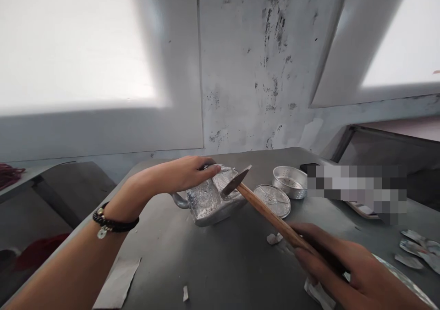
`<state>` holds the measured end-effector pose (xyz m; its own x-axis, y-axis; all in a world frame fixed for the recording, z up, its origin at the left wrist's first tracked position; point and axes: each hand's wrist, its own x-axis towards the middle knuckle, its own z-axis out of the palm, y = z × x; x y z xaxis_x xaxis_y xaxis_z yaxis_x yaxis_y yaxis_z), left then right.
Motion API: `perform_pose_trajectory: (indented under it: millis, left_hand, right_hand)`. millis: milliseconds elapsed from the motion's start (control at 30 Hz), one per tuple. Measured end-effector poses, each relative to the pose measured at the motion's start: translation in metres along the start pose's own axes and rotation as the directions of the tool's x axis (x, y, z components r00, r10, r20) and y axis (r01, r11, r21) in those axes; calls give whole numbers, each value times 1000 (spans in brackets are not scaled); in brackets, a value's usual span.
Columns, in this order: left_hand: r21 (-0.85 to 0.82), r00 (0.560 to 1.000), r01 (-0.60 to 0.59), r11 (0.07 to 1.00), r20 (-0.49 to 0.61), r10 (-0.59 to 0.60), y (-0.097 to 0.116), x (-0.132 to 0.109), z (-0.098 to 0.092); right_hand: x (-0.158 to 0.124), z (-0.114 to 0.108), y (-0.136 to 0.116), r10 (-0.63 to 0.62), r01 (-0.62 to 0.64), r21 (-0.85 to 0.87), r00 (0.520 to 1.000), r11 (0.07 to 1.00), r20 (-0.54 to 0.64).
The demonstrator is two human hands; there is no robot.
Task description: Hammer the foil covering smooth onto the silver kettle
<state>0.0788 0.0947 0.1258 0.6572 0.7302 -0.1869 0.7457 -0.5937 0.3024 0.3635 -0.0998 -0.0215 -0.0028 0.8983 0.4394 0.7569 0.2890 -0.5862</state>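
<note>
A dented silvery metal vessel (213, 213) with a curved grey tube at its left lies on the grey table. My left hand (187, 172) rests over its upper edge, the thumb stretched along the top and the other fingers curled behind, partly hidden. In my right hand (330, 259) is the wooden handle of a hammer (264, 209), fingers wrapped round it. The hammer's dark, narrow head touches or hovers just over the vessel's dented face; which one cannot be made out.
Right of the vessel lie a round metal disc (273, 201) and a perforated metal bowl (290, 181). Torn scraps (412, 250) are at the right, a pale sheet (118, 282) at the front left. A stained wall (240, 71) stands behind the grey table (165, 259).
</note>
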Motion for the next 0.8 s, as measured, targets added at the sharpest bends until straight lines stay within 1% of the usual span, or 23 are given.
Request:
perform_pose_trajectory:
  millis: [200, 333, 467, 567, 600, 733, 767, 800]
  left_hand:
    - [-5, 1000, -3, 1000, -5, 3, -3, 2, 1]
    - [7, 1000, 7, 1000, -6, -7, 5, -3, 0]
    - [9, 1000, -14, 1000, -4, 14, 13, -8, 0]
    - [11, 1000, -24, 1000, -1, 24, 14, -9, 0]
    - [12, 1000, -23, 1000, -3, 24, 13, -9, -1]
    - [11, 1000, -20, 1000, 1, 20, 10, -8, -1]
    - [12, 1000, -22, 1000, 3, 22, 10, -7, -1]
    - [14, 1000, -21, 1000, 2, 21, 9, -7, -1]
  right_hand:
    - [0, -1, -3, 40, -41, -14, 997, 999, -62]
    - [-4, -1, 0, 67, -67, -52, 998, 996, -1]
    - [-6, -4, 10, 124, -124, -22, 992, 992, -15]
    - [-6, -4, 16, 121, -123, 22, 989, 992, 87]
    - [-6, -4, 18, 116, -118, 18, 988, 993, 102]
    - [-8, -3, 22, 112, -112, -42, 994, 993, -13]
    - [-8, -2, 21, 105, -105, -44, 994, 993, -5]
    - [-7, -1, 20, 93, -92, -36, 995, 995, 28]
